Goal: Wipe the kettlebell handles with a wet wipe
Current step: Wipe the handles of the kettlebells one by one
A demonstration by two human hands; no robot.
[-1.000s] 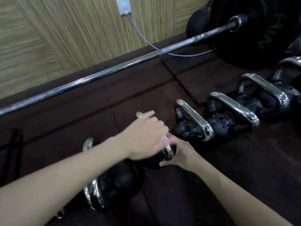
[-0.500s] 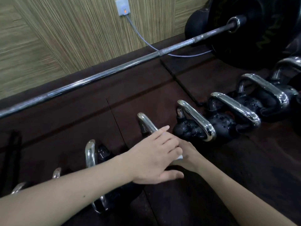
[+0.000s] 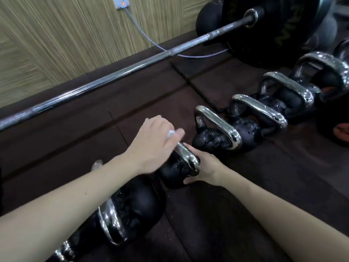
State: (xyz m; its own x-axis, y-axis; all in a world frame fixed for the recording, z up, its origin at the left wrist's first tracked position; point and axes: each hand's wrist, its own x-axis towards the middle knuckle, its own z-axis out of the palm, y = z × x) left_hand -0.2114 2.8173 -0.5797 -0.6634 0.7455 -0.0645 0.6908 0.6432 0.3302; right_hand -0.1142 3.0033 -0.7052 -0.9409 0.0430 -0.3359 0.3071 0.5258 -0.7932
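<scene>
Sliding up since earlier: left hand [image 3: 151,144], fingers pinching wet wipe [image 3: 171,133] | handle [image 3: 186,157] running away from fingers | right hand [image 3: 204,167] curled, bracing kettlebell [image 3: 173,173].

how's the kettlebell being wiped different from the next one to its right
The kettlebell being wiped has both hands on it: the left hand presses a white wipe on its handle and the right hand steadies its side. The neighbouring kettlebell stands untouched. The wiped one's handle is half hidden under the left hand; the neighbour's shows whole. Both have black bodies, chrome handles and visible droplets.
</scene>
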